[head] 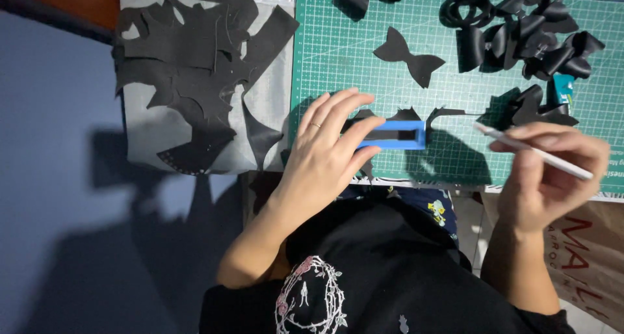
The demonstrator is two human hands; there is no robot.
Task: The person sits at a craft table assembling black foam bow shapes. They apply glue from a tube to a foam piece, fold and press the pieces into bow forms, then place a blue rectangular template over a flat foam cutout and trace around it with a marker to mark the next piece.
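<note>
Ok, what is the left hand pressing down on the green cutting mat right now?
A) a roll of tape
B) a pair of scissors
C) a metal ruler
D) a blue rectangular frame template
D: the left hand lies flat with its fingers on a blue rectangular frame template that sits on black material on the green cutting mat, while the right hand holds a white pen-like tool.

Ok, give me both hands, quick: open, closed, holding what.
Left hand: open, fingers pressing the blue template flat on the cutting mat.
Right hand: closed on a white pen.
</note>
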